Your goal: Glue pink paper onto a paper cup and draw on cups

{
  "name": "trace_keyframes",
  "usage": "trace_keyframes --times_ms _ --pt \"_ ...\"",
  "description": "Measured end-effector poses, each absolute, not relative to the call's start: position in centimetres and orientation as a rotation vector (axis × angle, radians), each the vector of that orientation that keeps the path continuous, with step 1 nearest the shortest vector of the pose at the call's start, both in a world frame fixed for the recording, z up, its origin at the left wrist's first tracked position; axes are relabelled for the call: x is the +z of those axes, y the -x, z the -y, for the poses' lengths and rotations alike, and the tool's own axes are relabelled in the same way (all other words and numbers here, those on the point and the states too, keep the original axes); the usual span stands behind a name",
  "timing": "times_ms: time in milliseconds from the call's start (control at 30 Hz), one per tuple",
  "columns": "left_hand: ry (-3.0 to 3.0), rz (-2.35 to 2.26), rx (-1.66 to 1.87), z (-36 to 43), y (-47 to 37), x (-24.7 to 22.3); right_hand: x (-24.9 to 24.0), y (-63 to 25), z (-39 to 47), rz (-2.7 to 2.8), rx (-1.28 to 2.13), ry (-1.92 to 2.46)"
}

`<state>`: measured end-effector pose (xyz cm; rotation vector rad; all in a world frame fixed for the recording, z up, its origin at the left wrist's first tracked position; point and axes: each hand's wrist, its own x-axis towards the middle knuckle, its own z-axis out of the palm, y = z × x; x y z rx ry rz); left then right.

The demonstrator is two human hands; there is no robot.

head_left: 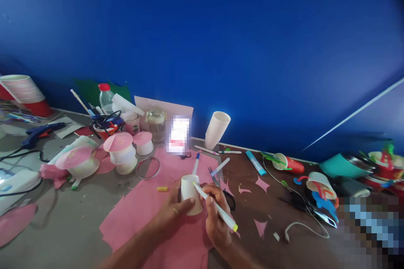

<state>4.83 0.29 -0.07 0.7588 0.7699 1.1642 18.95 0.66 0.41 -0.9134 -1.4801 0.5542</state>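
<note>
My left hand (176,210) is wrapped round a white paper cup (189,193), its thumb across the front. In my right hand (217,218) is a white marker pen (225,216) with a yellow end, held like a pencil. The pen's tip meets or nearly meets the cup's side near the top; I cannot tell which. Pink paper (142,214) lies under both hands. A small yellow cap (162,189) rests on it, left of the cup. Just behind the cup is a blue-capped marker (196,164), and scissors (229,200) lie partly hidden behind my right hand.
A stack of white cups (217,129) leans by the blue wall, near a lit phone (178,134). Pink-topped cup pieces (118,149) and a glue gun (42,132) are at left. At right lie pink scraps (262,184), a cable (306,223) and a teal bottle (336,164).
</note>
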Motion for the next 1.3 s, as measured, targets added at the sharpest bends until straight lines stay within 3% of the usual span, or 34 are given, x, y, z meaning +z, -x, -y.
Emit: trace_keyframes --times_ms 833,1300 --pt "-0.715 -0.803 1.141 -0.4 -4.6 0.5 -0.4 -19.0 -1.7 1.340 0.610 1.062" --pt "-0.673 -0.782 1.172 -0.4 -4.6 0.0 0.3 -18.9 -0.8 1.476 0.577 0.888"
